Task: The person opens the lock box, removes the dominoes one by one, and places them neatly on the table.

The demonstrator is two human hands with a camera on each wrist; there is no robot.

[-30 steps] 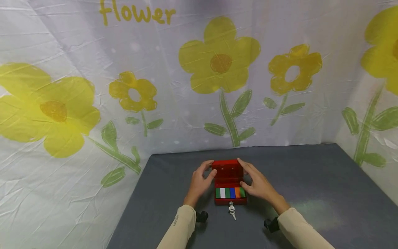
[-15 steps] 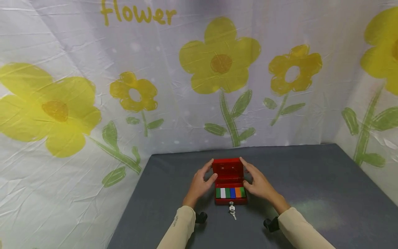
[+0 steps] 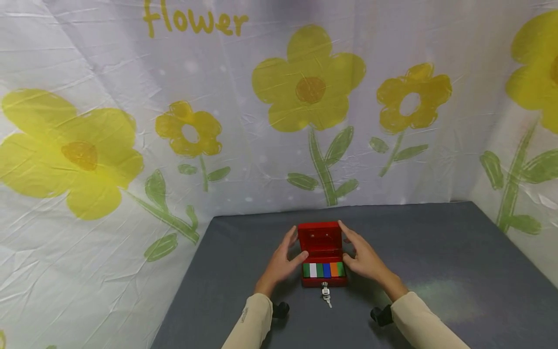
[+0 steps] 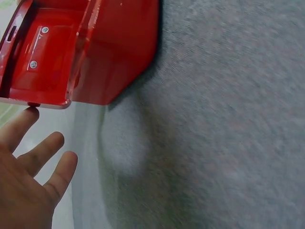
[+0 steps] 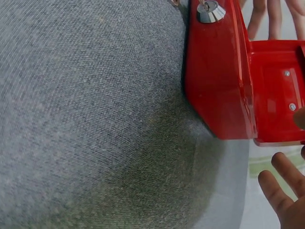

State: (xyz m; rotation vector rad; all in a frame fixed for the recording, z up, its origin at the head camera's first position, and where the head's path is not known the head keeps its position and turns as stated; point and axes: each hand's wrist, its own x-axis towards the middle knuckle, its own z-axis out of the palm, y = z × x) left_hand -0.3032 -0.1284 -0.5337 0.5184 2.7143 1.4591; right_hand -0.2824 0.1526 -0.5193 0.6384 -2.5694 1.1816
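A red metal cash box (image 3: 314, 283) stands on the table with its lid (image 3: 320, 238) raised. A row of blocks (image 3: 323, 270) in green, white, blue and orange fills its front part. A key (image 3: 326, 295) hangs from the lock at the front. On the left side, my left hand (image 3: 280, 264) spreads its fingers beside the lid, one fingertip (image 4: 31, 112) right at the lid's edge in the left wrist view. My right hand (image 3: 365, 254) flanks the right side, index fingertip at the lid's top corner, thumb by the hinge side.
The dark grey table (image 3: 427, 257) reaches back to a white hanging sheet (image 3: 244, 160) printed with yellow flowers. A black wrist-camera mount sits under each sleeve.
The left index finger has come down from the lid's top corner, and the left thumb has lowered toward the blocks. The right fingers have shifted slightly outward; the raised lid leans about the same.
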